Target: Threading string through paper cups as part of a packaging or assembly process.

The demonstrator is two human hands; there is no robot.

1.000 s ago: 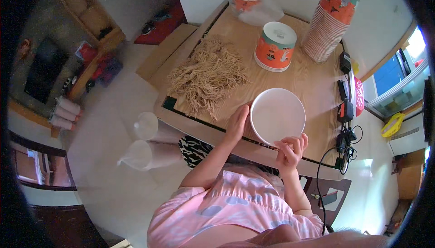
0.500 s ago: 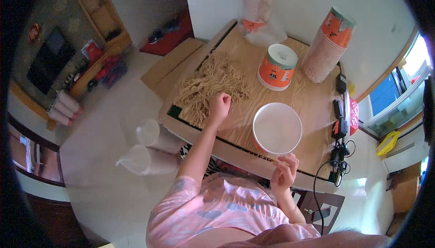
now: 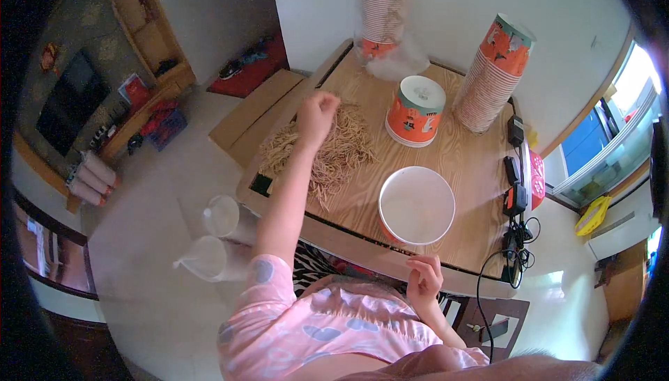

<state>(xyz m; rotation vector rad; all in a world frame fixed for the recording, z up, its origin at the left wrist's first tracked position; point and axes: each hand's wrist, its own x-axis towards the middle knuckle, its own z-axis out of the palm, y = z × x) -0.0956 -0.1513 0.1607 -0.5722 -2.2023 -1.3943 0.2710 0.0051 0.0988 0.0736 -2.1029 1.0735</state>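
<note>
A: Head view. What's changed?

B: Left hand [image 3: 317, 118] is off the white-lined tub [image 3: 417, 205]. A second ago it is against the tub's side; now it is raised at the far side of the tan strand heap [image 3: 345, 148]. Fingers drawn together; cannot tell if a strand is pinched.

A: And the right hand [image 3: 425, 280]?

B: Dropped from the rim to the desk's near edge, apart from the tub. Fingers loosely curled; cannot tell whether they grip anything.

A: Meaning?

B: My reading: the tub needs no steadying for now, and the work shifts to the strands. The tub stands mouth up, right of the heap.

A: Surface?

B: Wood-grain desk [image 3: 474, 175]. Upturned orange-and-green tub [image 3: 414, 118] behind the open one; tall tub stack [image 3: 488, 81] at back right, another stack [image 3: 383, 12] in clear plastic at the back. Black adapters [image 3: 514, 200] and cables along the right edge.

A: Room?

B: Flattened cardboard [image 3: 254, 115] beside the desk, two pale plastic-wrapped bundles [image 3: 221, 215] on the floor, dark television [image 3: 73, 102] far left, bright window at right.
</note>
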